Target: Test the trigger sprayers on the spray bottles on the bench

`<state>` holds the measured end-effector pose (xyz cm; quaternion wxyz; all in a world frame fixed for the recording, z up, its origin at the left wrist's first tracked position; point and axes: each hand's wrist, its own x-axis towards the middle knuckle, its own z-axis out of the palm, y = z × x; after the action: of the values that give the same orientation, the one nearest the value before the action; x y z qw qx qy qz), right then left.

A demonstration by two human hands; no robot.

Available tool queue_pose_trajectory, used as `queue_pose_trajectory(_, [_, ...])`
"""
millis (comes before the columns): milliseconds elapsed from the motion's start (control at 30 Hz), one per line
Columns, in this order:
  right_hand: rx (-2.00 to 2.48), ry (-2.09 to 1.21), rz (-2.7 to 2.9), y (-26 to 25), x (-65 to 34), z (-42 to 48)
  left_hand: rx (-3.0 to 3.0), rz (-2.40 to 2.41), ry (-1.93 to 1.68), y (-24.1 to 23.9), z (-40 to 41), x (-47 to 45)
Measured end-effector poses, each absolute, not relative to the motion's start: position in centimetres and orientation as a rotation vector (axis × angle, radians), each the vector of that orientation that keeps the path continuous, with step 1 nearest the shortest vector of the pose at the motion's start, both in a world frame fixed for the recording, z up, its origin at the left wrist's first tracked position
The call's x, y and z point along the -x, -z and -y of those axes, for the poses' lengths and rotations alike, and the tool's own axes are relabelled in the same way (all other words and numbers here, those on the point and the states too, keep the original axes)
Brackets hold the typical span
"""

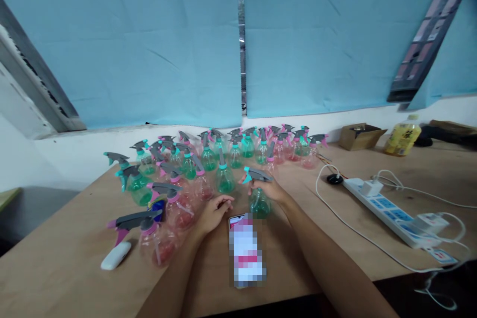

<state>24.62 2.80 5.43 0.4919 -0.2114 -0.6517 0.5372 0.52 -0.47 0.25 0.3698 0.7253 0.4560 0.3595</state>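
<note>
My right hand (271,190) is closed around the neck of a green spray bottle (260,204) with a grey and teal trigger head. That bottle stands upright at the table's middle. To its left my left hand (215,214) rests over the tabletop, fingers loosely bent and slightly apart, with nothing in them. Just beyond both hands is another green spray bottle (225,179). A phone (246,253) with a lit, blurred screen lies between my forearms. At my left forearm stand pink spray bottles (158,248) with grey and pink heads.
Many more green and pink spray bottles (208,159) crowd the table toward the wall. A white case (116,255) lies front left. Rightward are a power strip (387,213) with chargers and cables, a cardboard box (359,137) and a yellow drink bottle (403,136).
</note>
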Motion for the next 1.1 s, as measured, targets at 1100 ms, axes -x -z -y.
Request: queue_pose_trajectory(1100, [0.719, -1.010, 1.441, -4.5, -23.6, -3.3, -1.892, -1.187, -0.925, -0.2, 0.4, -0.5])
